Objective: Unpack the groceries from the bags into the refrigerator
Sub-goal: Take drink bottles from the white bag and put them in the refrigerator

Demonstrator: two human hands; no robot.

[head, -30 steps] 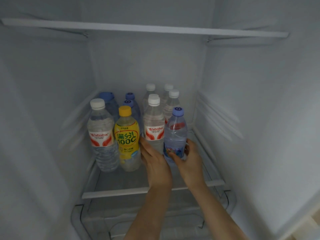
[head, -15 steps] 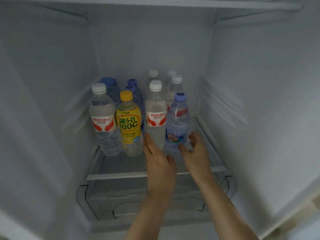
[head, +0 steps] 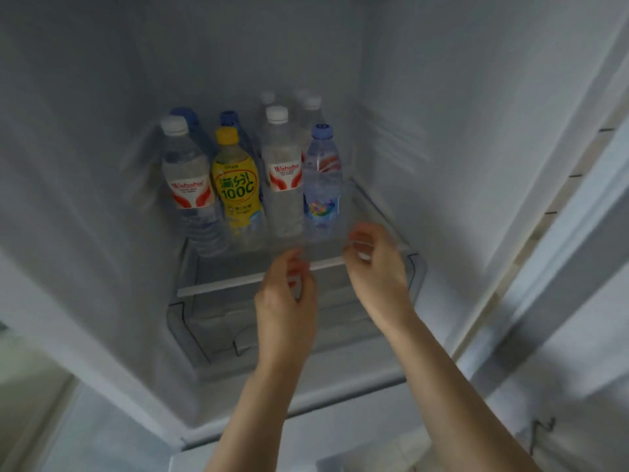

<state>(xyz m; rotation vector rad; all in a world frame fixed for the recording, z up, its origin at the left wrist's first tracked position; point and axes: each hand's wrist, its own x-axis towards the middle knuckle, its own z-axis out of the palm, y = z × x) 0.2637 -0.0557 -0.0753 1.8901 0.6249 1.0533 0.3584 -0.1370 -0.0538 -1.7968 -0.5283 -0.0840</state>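
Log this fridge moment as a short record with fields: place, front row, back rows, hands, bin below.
place: glass shelf inside the refrigerator
front row: Wahaha bottle, yellow 100C bottle, second Wahaha bottle, blue-capped bottle, all upright
back rows: more blue-capped and white-capped bottles, partly hidden
hands: left hand and right hand hold nothing, fingers loosely curled, clear of the bottles
bin below: clear drawer, contents unclear

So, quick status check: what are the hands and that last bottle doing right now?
Left hand empty, no grip; right hand likewise. Blue-capped bottle upright on glass shelf, front row, beside Wahaha bottle. Nothing in the way.
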